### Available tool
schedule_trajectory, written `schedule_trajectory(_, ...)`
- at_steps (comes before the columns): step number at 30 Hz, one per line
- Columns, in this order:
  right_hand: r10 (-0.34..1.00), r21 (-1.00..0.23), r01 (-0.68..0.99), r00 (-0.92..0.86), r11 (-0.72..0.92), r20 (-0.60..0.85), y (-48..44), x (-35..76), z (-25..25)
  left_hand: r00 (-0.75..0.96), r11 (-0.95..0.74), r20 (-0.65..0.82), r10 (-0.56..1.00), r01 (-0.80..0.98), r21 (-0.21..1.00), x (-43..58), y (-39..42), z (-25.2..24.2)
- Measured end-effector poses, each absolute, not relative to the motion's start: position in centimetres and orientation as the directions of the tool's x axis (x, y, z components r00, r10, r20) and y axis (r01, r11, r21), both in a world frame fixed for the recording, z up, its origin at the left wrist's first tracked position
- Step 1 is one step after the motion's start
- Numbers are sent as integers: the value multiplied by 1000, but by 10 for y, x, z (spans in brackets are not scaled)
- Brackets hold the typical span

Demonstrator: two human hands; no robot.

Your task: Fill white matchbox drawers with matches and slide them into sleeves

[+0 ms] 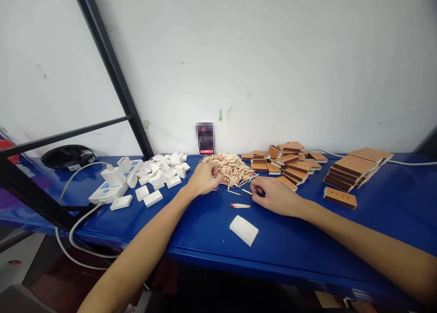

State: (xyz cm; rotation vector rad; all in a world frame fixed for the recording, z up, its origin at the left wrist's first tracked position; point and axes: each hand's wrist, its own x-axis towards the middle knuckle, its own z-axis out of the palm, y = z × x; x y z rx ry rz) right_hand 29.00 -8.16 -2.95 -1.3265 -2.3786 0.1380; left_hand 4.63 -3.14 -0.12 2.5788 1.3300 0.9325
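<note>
Bright even light, soft shadows, edges bowed, sharp focus

A blue table (211, 231) carries a matchstick pile (231, 168), white trays (160, 174), brown sleeves (290, 163), a power strip (108, 191) and a phone (205, 138).

The setting was a small hand-packing workbench, not a home. A long blue table (392, 204) stood against a bare white wall (273, 53). Just ahead of the left hand (204, 178) lay a loose heap of matches (232, 167); beyond the right hand (276, 195) sat stacked brown matchbox sleeves (290, 163); further left of the left hand, white inner trays (160, 172) and a power strip (109, 190).
</note>
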Motion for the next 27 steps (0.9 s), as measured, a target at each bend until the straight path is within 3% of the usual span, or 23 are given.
schedule_trajectory(5, 817, -327, 752, -493, 573, 299, -76, 292, -34, 195, -479, 509, 838, 709, 517, 35, -21, 4)
schedule_trajectory(14, 845, -391, 749, -460, 534, 272, -72, 276, -31, 153, -464, 479, 864, 611, 641, 34, -20, 3)
schedule_trajectory(19, 844, -426, 729, -474, 536, 250, -69, 278, -30, 304, -509, 410, 860, 559, 654, 27, -25, 10)
schedule_trajectory(23, 839, -400, 737, -478, 544, 259, -71, 283, -30, 575, -551, 135, 807, 650, 523, 10, -29, 18)
schedule_trajectory(27, 853, -363, 773, -455, 520, 255, -75, 286, -29, 640, -560, -26, 768, 691, 457, -1, -31, 25)
